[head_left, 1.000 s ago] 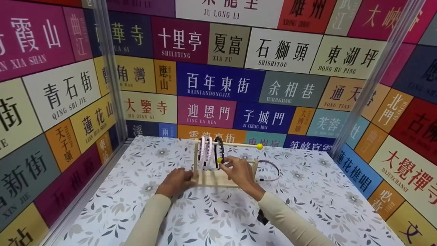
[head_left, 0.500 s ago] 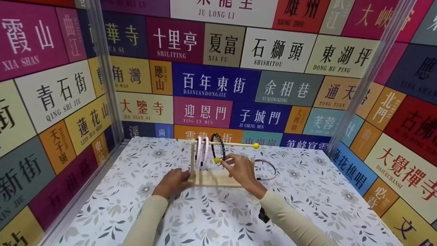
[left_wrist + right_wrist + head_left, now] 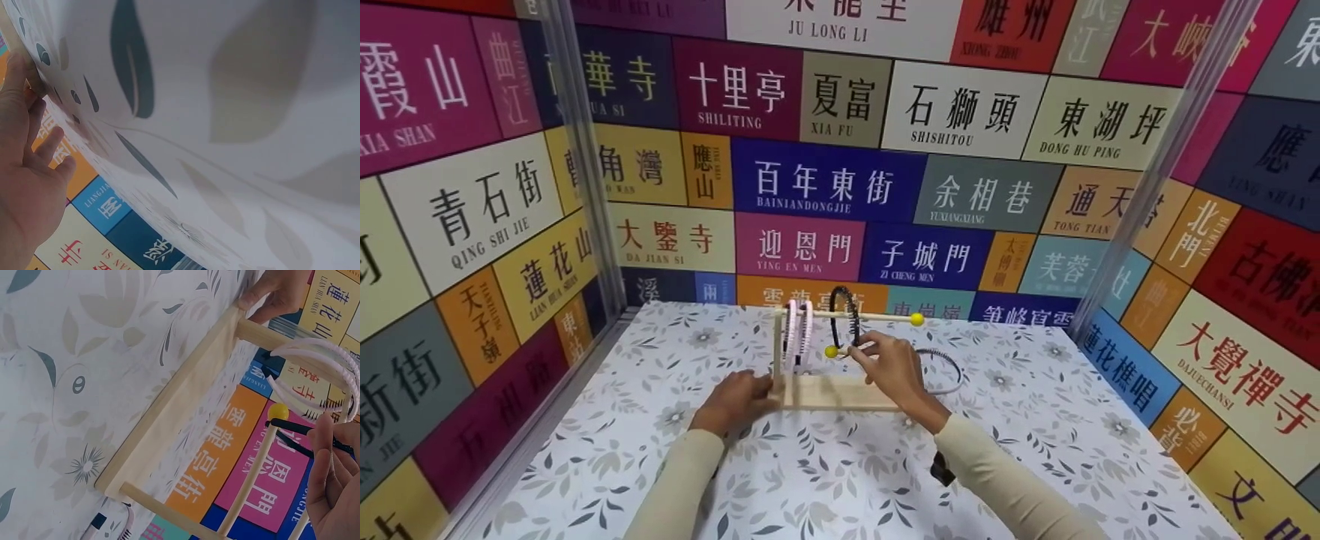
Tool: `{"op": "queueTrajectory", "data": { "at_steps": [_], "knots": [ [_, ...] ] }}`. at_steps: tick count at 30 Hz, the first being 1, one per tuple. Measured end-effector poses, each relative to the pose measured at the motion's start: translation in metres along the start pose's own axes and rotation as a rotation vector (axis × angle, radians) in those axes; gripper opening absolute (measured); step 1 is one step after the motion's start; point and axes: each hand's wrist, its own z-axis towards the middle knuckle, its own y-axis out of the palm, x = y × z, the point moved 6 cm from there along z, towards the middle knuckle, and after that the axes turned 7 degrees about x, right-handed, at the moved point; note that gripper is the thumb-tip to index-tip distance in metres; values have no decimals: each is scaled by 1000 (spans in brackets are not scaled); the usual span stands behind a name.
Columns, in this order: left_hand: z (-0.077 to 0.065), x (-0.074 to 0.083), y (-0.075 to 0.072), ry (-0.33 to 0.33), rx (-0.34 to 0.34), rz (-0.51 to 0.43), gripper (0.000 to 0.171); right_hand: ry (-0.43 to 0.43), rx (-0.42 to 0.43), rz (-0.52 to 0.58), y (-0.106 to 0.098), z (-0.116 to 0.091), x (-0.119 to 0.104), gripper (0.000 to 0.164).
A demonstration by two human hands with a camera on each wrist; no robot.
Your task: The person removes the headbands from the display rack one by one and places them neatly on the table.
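Beside the yellow ball (image 3: 278, 412) on the lower rod (image 3: 247, 481), the right hand (image 3: 891, 367) is pinching the black headband (image 3: 293, 427); the left hand (image 3: 735, 401) is gripping the left end of the wooden rack (image 3: 840, 394) on the table (image 3: 825, 480). Whether the upper rod (image 3: 885, 317) is passing through the headband, I cannot tell. A headband tip could be snagging on the ball if its angle is off, and a loosening left hand could be letting the rack skid. Compared with a second ago, the black headband is standing farther from the pink headbands (image 3: 805, 334).
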Motion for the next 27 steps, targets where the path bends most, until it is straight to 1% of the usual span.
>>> {"op": "queueTrajectory", "data": {
  "at_steps": [4,6,11,16,21,23,27],
  "knots": [
    [0,-1,0,-58,-23,-6,31,17,6,-7,-4,1,2,13],
    [-1,-2,0,-69,-28,-14,31,19,9,-1,-5,1,3,13],
    [-3,-1,0,-54,-27,-25,31,20,15,8,-9,1,6,15],
    [-3,0,1,-34,-21,-11,29,24,22,-11,-14,2,9,18],
    [-3,2,1,4,18,7,27,63,8,-4,-18,3,13,23],
    [-3,3,0,16,29,16,26,68,13,-6,-20,3,14,22],
    [-1,5,-1,-4,12,20,27,71,20,-6,-24,5,16,20]
  ]
}}
